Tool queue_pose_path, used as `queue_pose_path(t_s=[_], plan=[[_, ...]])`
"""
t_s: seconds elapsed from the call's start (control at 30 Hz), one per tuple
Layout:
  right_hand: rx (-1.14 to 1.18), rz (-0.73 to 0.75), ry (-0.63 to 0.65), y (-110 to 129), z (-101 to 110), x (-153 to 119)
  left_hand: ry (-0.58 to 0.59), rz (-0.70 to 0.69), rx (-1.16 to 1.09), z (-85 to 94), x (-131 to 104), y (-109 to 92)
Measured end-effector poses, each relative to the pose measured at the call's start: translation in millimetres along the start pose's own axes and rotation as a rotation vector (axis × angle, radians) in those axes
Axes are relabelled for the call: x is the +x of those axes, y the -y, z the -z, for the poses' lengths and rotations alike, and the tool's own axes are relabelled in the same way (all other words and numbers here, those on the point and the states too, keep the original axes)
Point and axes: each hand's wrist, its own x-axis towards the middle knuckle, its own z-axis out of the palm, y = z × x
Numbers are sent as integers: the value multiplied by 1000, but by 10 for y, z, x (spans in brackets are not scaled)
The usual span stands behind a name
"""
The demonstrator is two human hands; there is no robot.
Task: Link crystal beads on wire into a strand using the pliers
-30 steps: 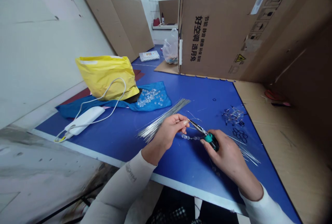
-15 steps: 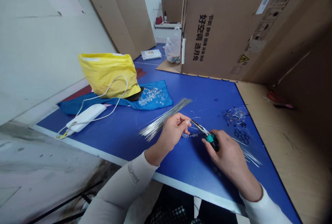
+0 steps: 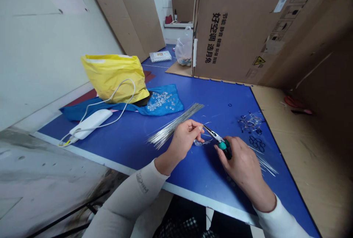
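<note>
My left hand pinches a thin wire between thumb and forefinger. My right hand is wrapped round long-nose pliers with green and black handles; their tips meet the wire right at my left fingertips. Clear beads lie just below the plier tips. A bundle of straight silver wires rests on the blue table beside and partly behind my left hand. More wires lie to the right of my right hand, near black rings and a small pile of beaded wire pieces.
A blue cloth with clear beads, a yellow bag and a white power strip with its cable are on the left. A large cardboard box stands at the back right. Red-handled scissors lie on cardboard at the right.
The loose wire end by the plier tips has changed its curve and looks shorter. Both hands have barely moved, and the view has shifted slightly.
</note>
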Motion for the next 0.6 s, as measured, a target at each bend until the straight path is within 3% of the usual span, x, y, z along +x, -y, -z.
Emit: queue_pose_path(t_s=[0.4, 0.6], plan=[[-268, 73, -30, 12, -4, -16, 67, 106, -139, 38, 39, 37], [-94, 26, -36, 6, -15, -3, 115, 153, -226, 93, 77, 57]])
